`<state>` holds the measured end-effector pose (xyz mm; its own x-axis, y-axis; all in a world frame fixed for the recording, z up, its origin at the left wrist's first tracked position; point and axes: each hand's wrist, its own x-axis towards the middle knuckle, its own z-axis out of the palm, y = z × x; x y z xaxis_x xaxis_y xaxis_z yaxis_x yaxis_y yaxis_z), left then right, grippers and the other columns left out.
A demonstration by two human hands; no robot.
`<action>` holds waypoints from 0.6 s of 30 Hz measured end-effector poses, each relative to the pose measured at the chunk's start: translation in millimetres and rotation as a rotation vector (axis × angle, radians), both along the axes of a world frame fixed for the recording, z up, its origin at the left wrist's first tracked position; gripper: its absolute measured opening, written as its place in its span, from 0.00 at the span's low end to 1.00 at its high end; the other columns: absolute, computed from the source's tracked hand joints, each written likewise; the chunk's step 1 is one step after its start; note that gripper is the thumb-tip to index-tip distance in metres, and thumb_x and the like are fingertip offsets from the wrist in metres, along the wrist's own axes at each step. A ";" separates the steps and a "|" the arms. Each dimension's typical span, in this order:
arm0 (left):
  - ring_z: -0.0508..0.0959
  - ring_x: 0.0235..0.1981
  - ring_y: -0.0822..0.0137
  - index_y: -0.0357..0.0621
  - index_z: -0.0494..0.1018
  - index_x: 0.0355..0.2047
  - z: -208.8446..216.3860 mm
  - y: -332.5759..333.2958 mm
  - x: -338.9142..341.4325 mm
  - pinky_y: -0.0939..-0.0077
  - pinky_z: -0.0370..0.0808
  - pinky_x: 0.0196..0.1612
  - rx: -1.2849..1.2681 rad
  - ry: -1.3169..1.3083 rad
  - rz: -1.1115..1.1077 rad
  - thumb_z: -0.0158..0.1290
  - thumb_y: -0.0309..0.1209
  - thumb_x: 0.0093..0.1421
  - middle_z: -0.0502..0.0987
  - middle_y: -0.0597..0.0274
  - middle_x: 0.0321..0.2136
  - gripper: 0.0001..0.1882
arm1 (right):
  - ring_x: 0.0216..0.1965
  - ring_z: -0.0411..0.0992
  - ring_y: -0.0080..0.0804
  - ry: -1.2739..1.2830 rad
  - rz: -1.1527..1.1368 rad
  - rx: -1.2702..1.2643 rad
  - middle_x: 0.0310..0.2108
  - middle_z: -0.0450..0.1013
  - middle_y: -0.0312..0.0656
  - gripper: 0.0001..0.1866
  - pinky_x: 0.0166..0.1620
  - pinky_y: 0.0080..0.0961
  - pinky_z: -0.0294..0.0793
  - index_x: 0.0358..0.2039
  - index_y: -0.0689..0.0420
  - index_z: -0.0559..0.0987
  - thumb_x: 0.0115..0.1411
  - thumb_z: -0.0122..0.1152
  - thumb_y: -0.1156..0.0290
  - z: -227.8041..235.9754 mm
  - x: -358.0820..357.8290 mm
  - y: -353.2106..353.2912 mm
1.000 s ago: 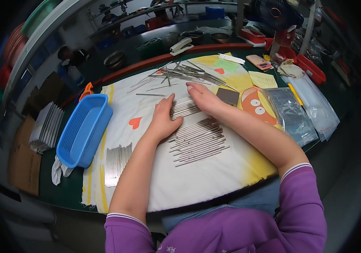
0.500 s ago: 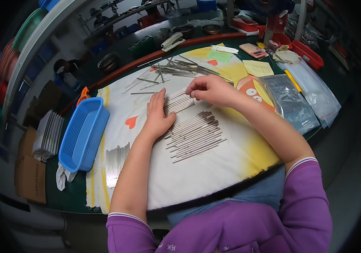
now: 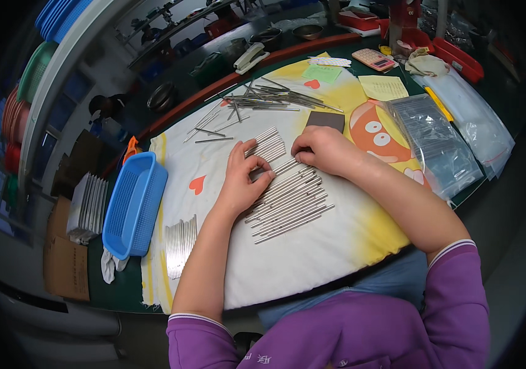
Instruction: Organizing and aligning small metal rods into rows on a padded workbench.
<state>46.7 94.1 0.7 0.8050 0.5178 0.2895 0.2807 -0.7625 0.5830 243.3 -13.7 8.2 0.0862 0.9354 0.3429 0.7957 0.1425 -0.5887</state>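
Both left hand and right hand pinch rods (fingertips nearly together).

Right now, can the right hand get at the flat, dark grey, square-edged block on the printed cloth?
Likely yes: the dark grey block lies just beyond the right hand, with nothing seen between them. The hand is at thin silver metal rods, though, and may need to leave those first.

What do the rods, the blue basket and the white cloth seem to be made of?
Rods: metal, perhaps steel, fairly shiny, from their silvery glints. Basket: probably molded plastic, smooth, its wall full of small holes. Cloth: likely woven fabric, matte, with frayed threads at one corner.
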 end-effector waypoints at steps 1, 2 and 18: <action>0.49 0.61 0.52 0.46 0.72 0.27 1.5 -1.4 0.6 0.64 0.52 0.59 0.004 0.004 -0.004 0.57 0.28 0.47 0.55 0.52 0.57 0.07 | 0.35 0.70 0.39 0.008 0.025 -0.020 0.30 0.71 0.43 0.07 0.39 0.29 0.69 0.30 0.56 0.77 0.48 0.59 0.73 1.0 0.3 -1.7; 0.49 0.61 0.52 0.46 0.72 0.27 2.8 -2.2 1.2 0.64 0.52 0.59 0.005 0.012 -0.008 0.57 0.28 0.47 0.55 0.52 0.57 0.07 | 0.36 0.70 0.39 0.015 0.050 -0.039 0.31 0.71 0.43 0.07 0.39 0.29 0.69 0.30 0.57 0.77 0.47 0.59 0.73 1.7 0.4 -3.2; 0.46 0.63 0.53 0.44 0.71 0.27 11.0 -6.6 -0.2 0.64 0.47 0.61 -0.051 0.127 -0.002 0.58 0.29 0.48 0.53 0.52 0.60 0.08 | 0.35 0.70 0.39 -0.042 0.065 -0.296 0.30 0.70 0.44 0.07 0.39 0.30 0.69 0.29 0.59 0.75 0.46 0.57 0.73 20.0 -5.6 -0.3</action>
<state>46.5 87.5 11.7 0.8347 0.5274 0.1587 0.3532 -0.7336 0.5806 237.7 -14.0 28.2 0.0147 0.9983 0.0569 0.8150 0.0210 -0.5790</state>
